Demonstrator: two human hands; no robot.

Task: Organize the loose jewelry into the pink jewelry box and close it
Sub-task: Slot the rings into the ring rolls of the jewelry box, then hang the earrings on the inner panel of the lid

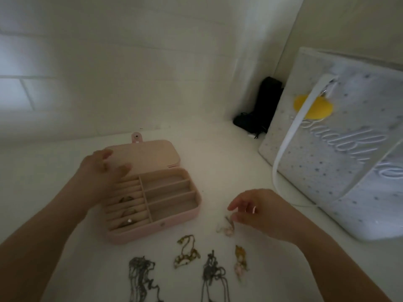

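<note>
The pink jewelry box [174,221] lies open on the white surface, its lid [150,156] folded back. Three rings [127,211] sit in the ring rolls on its left side; the right compartments hold nothing. My left hand [102,171] rests with relaxed fingers on the box's back left corner. My right hand [259,211] pinches a small pale bracelet [226,227] that still partly lies on the surface to the right of the box. Near the front edge lie a gold bracelet [187,251], a gold and pink piece [239,261] and two grey chains [141,277] [212,273].
A large white tote bag [349,153] with silver dots, script lettering and a yellow patch stands at the right. A black object [259,105] is in the back corner against the white wall [130,62].
</note>
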